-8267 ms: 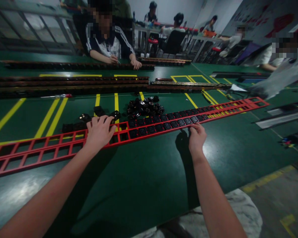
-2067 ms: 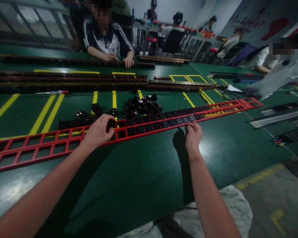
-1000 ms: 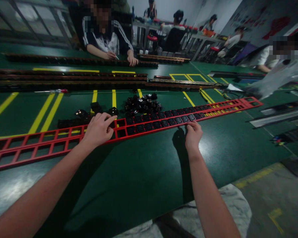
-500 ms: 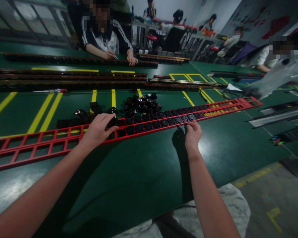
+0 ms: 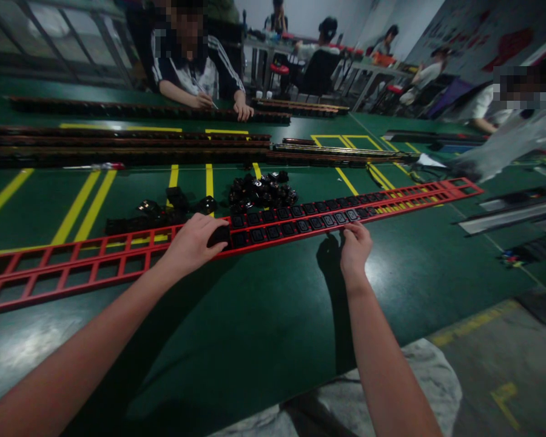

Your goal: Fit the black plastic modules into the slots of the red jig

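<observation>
A long red slotted frame (image 5: 73, 267) lies across the green table. Its middle stretch is filled with black sockets (image 5: 295, 224); the slots to the left are bare. My left hand (image 5: 193, 243) rests on the frame with fingers curled around a black socket (image 5: 219, 235), pressing it at the left end of the filled row. My right hand (image 5: 355, 246) sits at the frame's near edge, fingertips pinched against the rail beside the filled sockets. A heap of loose black sockets (image 5: 261, 189) lies just behind the frame, with a few more sockets (image 5: 164, 209) to the left.
Long dark strips (image 5: 127, 149) lie in rows further back. A person in a striped jacket (image 5: 193, 67) works across the table, with other people seated beyond and at the right. Grey rails (image 5: 505, 218) lie at right. Yellow lines mark the table.
My left hand has shifted right along the frame and now covers a socket at the end of the filled row. My right hand has stayed at the frame's near edge.
</observation>
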A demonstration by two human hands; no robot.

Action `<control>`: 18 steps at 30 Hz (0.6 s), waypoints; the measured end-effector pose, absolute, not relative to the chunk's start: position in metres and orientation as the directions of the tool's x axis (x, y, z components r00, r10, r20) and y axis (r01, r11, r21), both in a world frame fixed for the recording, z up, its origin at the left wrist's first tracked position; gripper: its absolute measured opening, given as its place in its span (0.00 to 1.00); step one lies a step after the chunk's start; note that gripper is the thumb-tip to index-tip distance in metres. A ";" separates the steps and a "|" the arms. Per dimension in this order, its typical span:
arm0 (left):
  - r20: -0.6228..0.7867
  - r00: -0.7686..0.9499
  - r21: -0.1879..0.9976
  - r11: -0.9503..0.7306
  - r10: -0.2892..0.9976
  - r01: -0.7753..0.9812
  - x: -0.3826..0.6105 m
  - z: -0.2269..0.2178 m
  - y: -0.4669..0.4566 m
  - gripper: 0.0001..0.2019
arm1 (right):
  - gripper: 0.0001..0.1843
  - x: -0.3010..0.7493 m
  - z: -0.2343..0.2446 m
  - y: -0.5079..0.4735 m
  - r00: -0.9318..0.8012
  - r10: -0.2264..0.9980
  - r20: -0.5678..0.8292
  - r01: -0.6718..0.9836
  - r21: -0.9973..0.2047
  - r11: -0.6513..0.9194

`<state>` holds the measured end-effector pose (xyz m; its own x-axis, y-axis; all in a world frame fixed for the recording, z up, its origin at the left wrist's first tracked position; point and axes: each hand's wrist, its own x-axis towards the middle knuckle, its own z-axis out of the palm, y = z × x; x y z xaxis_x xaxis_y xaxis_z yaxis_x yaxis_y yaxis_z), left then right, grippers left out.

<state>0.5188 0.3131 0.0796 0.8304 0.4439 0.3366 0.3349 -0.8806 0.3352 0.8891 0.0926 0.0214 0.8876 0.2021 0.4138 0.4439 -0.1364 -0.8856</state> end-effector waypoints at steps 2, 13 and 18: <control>0.348 0.817 0.397 -0.861 0.461 0.317 0.521 0.079 0.308 0.18 | 0.10 0.888 0.022 0.092 0.891 0.199 0.409 0.439 -0.887 -0.141; 0.270 0.785 0.421 -0.802 0.557 0.424 0.523 0.074 0.300 0.21 | 0.10 0.887 0.022 0.092 0.895 0.205 0.397 0.430 -0.890 -0.151; 0.280 0.814 0.370 -0.840 0.509 0.397 0.523 0.078 0.298 0.18 | 0.10 0.888 0.021 0.092 0.892 0.208 0.402 0.435 -0.888 -0.148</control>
<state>0.5227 0.2976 0.0776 0.8143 0.5087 0.2796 0.3973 -0.8396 0.3704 0.8884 0.0922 0.0213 0.8917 0.2085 0.4017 0.4348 -0.1480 -0.8883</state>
